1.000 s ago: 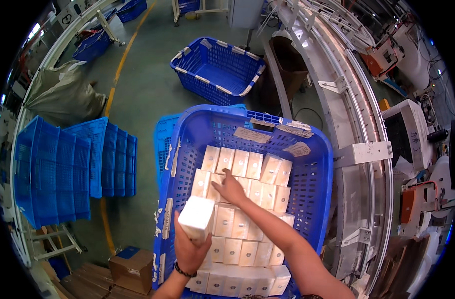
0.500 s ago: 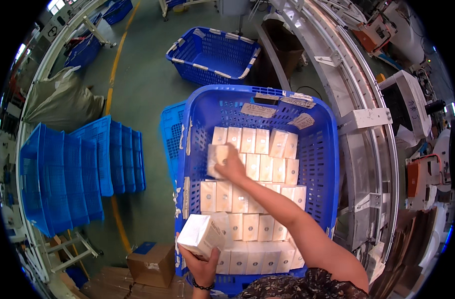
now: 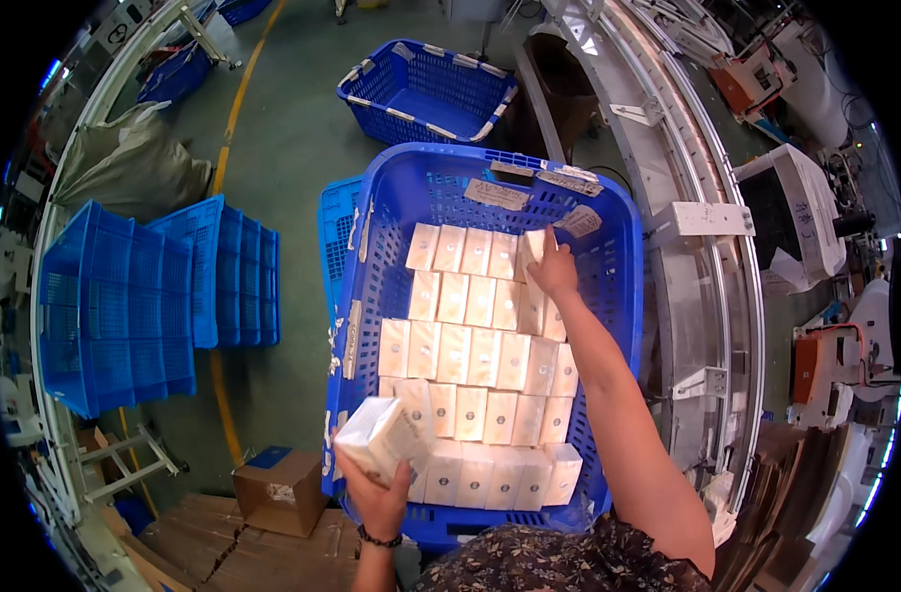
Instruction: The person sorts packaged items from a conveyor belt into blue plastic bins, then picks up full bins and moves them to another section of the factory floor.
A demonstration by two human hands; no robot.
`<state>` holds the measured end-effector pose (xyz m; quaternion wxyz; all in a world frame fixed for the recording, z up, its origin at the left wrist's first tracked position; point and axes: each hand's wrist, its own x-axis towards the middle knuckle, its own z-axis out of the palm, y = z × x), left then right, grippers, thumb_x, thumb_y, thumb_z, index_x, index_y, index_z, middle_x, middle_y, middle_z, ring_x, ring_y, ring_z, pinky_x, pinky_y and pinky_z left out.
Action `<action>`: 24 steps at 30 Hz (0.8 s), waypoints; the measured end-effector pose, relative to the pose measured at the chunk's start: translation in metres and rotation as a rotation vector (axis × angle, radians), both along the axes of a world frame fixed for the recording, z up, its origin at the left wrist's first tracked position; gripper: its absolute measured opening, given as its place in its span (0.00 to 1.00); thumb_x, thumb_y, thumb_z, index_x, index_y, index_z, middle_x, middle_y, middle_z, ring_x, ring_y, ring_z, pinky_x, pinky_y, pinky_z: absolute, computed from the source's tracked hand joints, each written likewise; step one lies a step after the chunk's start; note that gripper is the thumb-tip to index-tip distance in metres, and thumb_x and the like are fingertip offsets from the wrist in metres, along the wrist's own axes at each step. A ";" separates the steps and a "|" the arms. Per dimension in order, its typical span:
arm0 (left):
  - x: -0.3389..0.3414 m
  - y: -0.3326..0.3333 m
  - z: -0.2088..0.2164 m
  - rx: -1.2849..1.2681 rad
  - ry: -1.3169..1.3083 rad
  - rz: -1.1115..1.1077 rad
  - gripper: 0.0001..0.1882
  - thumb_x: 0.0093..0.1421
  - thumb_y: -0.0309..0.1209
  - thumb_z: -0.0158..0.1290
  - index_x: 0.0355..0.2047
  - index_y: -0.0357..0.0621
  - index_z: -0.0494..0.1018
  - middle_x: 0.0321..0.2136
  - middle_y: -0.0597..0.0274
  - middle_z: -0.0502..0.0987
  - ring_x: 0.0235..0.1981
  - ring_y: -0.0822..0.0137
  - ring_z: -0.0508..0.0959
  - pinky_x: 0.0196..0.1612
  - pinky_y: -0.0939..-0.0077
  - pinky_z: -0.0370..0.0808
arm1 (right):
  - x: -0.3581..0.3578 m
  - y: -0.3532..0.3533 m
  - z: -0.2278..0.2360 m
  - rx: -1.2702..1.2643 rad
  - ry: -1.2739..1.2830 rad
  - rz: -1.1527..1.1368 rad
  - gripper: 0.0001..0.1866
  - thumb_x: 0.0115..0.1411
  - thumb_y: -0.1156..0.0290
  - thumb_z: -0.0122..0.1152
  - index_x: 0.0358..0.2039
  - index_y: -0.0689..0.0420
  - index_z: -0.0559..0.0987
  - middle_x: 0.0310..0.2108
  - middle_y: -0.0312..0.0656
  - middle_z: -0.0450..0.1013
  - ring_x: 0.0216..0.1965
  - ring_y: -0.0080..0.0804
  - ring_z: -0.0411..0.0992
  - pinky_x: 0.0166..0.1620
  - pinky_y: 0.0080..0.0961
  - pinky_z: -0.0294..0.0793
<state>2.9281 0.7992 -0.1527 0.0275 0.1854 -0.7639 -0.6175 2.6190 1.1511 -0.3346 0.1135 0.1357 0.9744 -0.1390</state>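
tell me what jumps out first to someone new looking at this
The big blue plastic crate in the middle, filled with rows of small white boxes, draws the eye first. The right hand reaches to the far right corner of the rows and touches a box there, while the left hand holds a white box over the near left corner. Stacked blue crates stand on the floor at left.

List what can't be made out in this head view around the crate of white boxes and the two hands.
- Head view: the right hand covers the white box it touches, so the grip is unclear.
- The left hand hides the underside of its stack of white boxes.
- Labels on the blue crate rim: too small to tell.
- Boxes under the right forearm: hidden.
- Any lower layers in the crate: covered by the top layer.
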 end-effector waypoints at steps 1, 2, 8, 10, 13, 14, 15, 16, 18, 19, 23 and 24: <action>-0.008 0.010 0.001 0.030 -0.007 -0.026 0.55 0.55 0.30 0.64 0.73 0.37 0.38 0.66 0.45 0.58 0.64 0.55 0.64 0.64 0.61 0.64 | 0.011 -0.010 0.010 -0.018 0.154 0.029 0.55 0.52 0.61 0.65 0.75 0.48 0.44 0.47 0.58 0.68 0.47 0.55 0.71 0.49 0.45 0.75; -0.019 0.022 0.002 0.065 -0.009 -0.046 0.56 0.55 0.30 0.64 0.73 0.37 0.36 0.66 0.45 0.58 0.63 0.56 0.64 0.63 0.61 0.66 | 0.029 -0.020 0.033 -0.154 0.214 0.045 0.54 0.52 0.62 0.65 0.74 0.50 0.44 0.46 0.57 0.68 0.46 0.53 0.71 0.48 0.45 0.75; -0.062 0.078 -0.087 -0.792 -0.003 -0.491 0.51 0.54 0.39 0.64 0.73 0.49 0.48 0.56 0.34 0.68 0.55 0.41 0.69 0.56 0.50 0.70 | 0.221 -0.076 0.087 -0.432 0.036 -0.089 0.57 0.55 0.59 0.65 0.73 0.64 0.38 0.57 0.61 0.67 0.53 0.53 0.71 0.55 0.43 0.72; -0.051 0.078 -0.112 -0.866 -0.058 -0.540 0.49 0.54 0.43 0.62 0.73 0.56 0.50 0.56 0.31 0.68 0.57 0.37 0.67 0.60 0.47 0.65 | 0.269 -0.104 0.058 -0.740 -0.087 -0.055 0.55 0.59 0.51 0.60 0.72 0.68 0.38 0.64 0.68 0.60 0.64 0.62 0.61 0.67 0.44 0.59; -0.033 0.062 -0.101 -1.022 -0.165 -0.434 0.51 0.51 0.42 0.64 0.73 0.54 0.51 0.50 0.30 0.68 0.48 0.38 0.70 0.54 0.50 0.69 | 0.299 -0.165 -0.017 -0.542 0.138 0.028 0.55 0.62 0.49 0.60 0.71 0.70 0.38 0.70 0.69 0.45 0.66 0.61 0.59 0.67 0.41 0.59; -0.031 0.067 -0.088 -1.044 -0.162 -0.439 0.50 0.53 0.41 0.64 0.73 0.52 0.51 0.46 0.36 0.68 0.44 0.42 0.71 0.49 0.54 0.72 | 0.293 -0.157 -0.010 -0.657 -0.040 0.015 0.54 0.63 0.50 0.59 0.71 0.71 0.39 0.70 0.70 0.45 0.60 0.61 0.66 0.61 0.43 0.67; -0.032 0.074 -0.087 -1.118 -0.206 -0.486 0.48 0.56 0.42 0.63 0.73 0.52 0.51 0.46 0.39 0.68 0.44 0.46 0.72 0.47 0.57 0.73 | 0.288 -0.137 0.016 -0.756 -0.257 0.008 0.53 0.64 0.50 0.57 0.70 0.72 0.38 0.66 0.72 0.54 0.51 0.61 0.72 0.52 0.46 0.73; -0.031 0.078 -0.104 -1.167 -0.168 -0.480 0.47 0.58 0.43 0.62 0.73 0.53 0.50 0.47 0.41 0.68 0.44 0.47 0.73 0.47 0.57 0.73 | 0.290 -0.116 0.043 -0.829 -0.274 0.033 0.51 0.65 0.51 0.55 0.70 0.73 0.39 0.55 0.71 0.68 0.44 0.60 0.75 0.47 0.48 0.74; -0.034 0.073 -0.149 -1.421 -0.073 -0.497 0.48 0.59 0.44 0.62 0.73 0.54 0.48 0.49 0.42 0.68 0.46 0.48 0.73 0.47 0.57 0.75 | 0.305 -0.075 0.062 -0.762 -0.274 0.187 0.48 0.66 0.53 0.54 0.69 0.75 0.44 0.43 0.66 0.75 0.45 0.59 0.75 0.47 0.46 0.74; -0.035 0.089 -0.151 -1.468 -0.096 -0.460 0.47 0.60 0.44 0.61 0.73 0.53 0.47 0.50 0.42 0.67 0.48 0.49 0.73 0.47 0.57 0.75 | 0.325 -0.049 0.080 -0.683 -0.199 0.259 0.47 0.65 0.53 0.55 0.69 0.75 0.45 0.43 0.65 0.75 0.44 0.58 0.75 0.47 0.45 0.75; -0.036 0.098 -0.128 -1.487 -0.269 -0.482 0.46 0.65 0.40 0.56 0.74 0.66 0.39 0.59 0.42 0.64 0.56 0.48 0.71 0.48 0.51 0.78 | 0.461 0.053 0.191 -0.933 0.273 0.007 0.23 0.68 0.60 0.54 0.59 0.57 0.73 0.46 0.47 0.78 0.48 0.43 0.76 0.49 0.36 0.75; -0.029 0.116 -0.109 -1.511 -0.347 -0.483 0.46 0.64 0.41 0.56 0.74 0.63 0.40 0.61 0.40 0.62 0.58 0.48 0.70 0.50 0.51 0.78 | 0.505 0.082 0.208 -0.830 0.462 -0.013 0.20 0.69 0.62 0.53 0.57 0.56 0.75 0.46 0.46 0.78 0.47 0.41 0.76 0.50 0.35 0.75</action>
